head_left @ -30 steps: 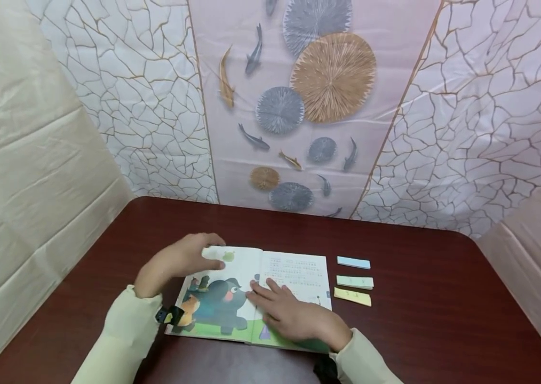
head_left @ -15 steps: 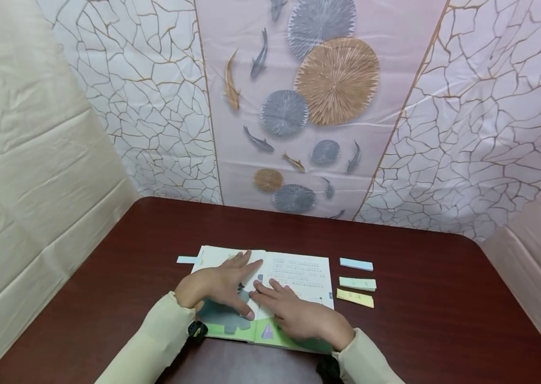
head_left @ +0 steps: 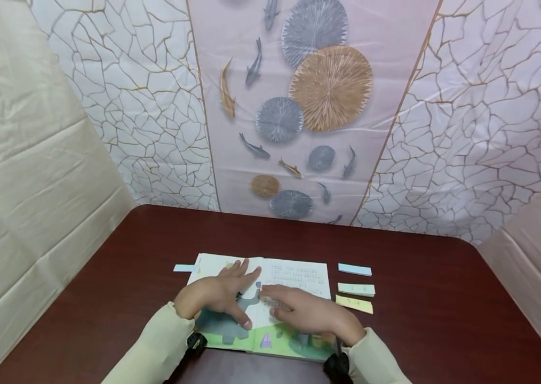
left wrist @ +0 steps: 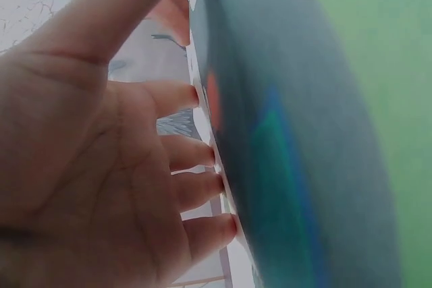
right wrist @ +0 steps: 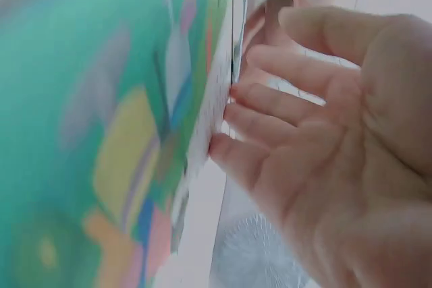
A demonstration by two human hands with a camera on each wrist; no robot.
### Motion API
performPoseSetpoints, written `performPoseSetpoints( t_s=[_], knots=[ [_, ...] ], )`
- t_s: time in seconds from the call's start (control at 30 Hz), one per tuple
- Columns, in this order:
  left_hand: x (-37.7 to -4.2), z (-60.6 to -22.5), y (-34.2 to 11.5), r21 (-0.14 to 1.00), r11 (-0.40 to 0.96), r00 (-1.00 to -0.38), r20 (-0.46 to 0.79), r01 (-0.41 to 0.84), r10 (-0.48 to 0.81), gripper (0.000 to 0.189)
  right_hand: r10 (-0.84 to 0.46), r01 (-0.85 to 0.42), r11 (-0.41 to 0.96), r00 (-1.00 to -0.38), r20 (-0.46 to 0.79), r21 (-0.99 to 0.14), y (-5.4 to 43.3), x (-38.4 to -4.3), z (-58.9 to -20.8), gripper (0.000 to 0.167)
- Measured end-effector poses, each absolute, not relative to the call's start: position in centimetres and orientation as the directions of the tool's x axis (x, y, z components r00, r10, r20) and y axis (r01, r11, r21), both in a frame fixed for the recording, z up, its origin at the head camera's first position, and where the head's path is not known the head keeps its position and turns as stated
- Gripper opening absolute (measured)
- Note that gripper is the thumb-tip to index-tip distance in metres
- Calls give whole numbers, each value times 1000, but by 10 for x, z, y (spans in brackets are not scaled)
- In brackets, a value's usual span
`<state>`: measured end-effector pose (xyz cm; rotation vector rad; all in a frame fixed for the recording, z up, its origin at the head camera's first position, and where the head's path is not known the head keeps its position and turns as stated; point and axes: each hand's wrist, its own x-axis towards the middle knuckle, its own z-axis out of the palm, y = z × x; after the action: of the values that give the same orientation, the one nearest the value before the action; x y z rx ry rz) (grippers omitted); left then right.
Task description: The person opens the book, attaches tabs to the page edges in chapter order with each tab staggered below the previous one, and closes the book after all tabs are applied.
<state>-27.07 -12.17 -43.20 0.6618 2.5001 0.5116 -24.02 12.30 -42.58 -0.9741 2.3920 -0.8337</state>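
A picture book [head_left: 299,271] lies open on the table, an illustration on its left page and text on its right. My left hand [head_left: 220,294] is spread on the left page; in the left wrist view its fingertips [left wrist: 226,231] touch the paper. My right hand [head_left: 311,309] is over the right page with its fingers extended; the right wrist view shows its fingertips [right wrist: 219,145] at the page. Neither hand grips anything. A pale blue paper strip [head_left: 184,268] sticks out past the book's left edge near the top; its inner end lies at the page edge.
To the book's right, three small stacks of paper strips lie in a column: blue strips [head_left: 354,269], green strips [head_left: 356,289] and yellow strips [head_left: 354,304]. The dark red table [head_left: 419,320] ends at a patterned cloth backdrop [head_left: 289,133], with plain cloth at both sides.
My left hand has moved from the book's upper left edge onto the left page, uncovering the blue strip there. My right hand has shifted slightly, its fingers now closer together.
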Motion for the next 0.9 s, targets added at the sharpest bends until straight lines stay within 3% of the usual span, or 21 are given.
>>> performPoseSetpoints(
  t_s=[0.17,0.27,0.37,0.47,0.57,0.7,0.9],
  knots=[
    [-269,-431,-120,491,798,-755,-357,349,550,124,-593,-470,663,-805,-26,-583,136,-251,-425,40],
    [-268,-431,-120,508,786,-747,-353,352,563,124,-473,-400,743,-881,2,-536,148,-257,-425,42],
    [-267,-432,-124,511,791,-753,-357,337,552,125,-371,-304,772,-929,-6,-558,156,-263,-428,47],
    [-266,-434,-129,519,794,-762,-359,317,539,125,-302,-225,779,-953,-36,-585,159,-269,-435,52],
    [-266,-436,-131,543,778,-754,-354,317,554,125,-256,-185,819,-965,-58,-544,160,-275,-442,56],
    [-267,-437,-127,565,761,-748,-342,320,569,125,-224,-165,872,-971,-78,-460,163,-278,-444,62],
    [-267,-435,-120,545,772,-768,-323,327,553,126,-223,-157,880,-970,-98,-449,165,-275,-435,67]
  ],
)
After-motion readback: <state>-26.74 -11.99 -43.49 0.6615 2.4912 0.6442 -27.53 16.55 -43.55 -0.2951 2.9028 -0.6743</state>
